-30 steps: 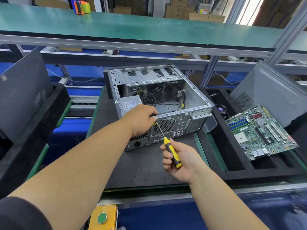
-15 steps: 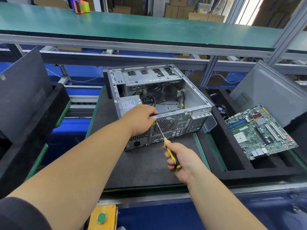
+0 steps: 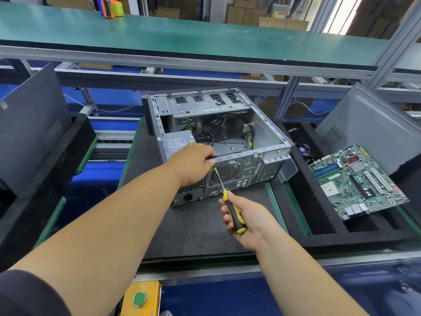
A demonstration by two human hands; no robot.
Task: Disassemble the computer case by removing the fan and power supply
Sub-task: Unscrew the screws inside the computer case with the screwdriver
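Computer case (image 3: 268, 133) is bare silver-grey metal w/ a black front edge; its rear fan grille (image 3: 226, 171) is a round honeycomb of dark holes. Power supply (image 3: 176, 143) is grey w/ a white label. Screwdriver (image 3: 233, 212) has a yellow & black striped handle, steel shaft. Motherboard (image 3: 357, 179) is green w/ blue slots, a red patch & white connectors. Tabletop (image 3: 198, 226) is dark grey w/ green edging. Shelf (image 3: 182, 33) above is teal-green. Button box (image 3: 141, 297) is yellow w/ a green button. Foam tray (image 3: 303, 201) is black.
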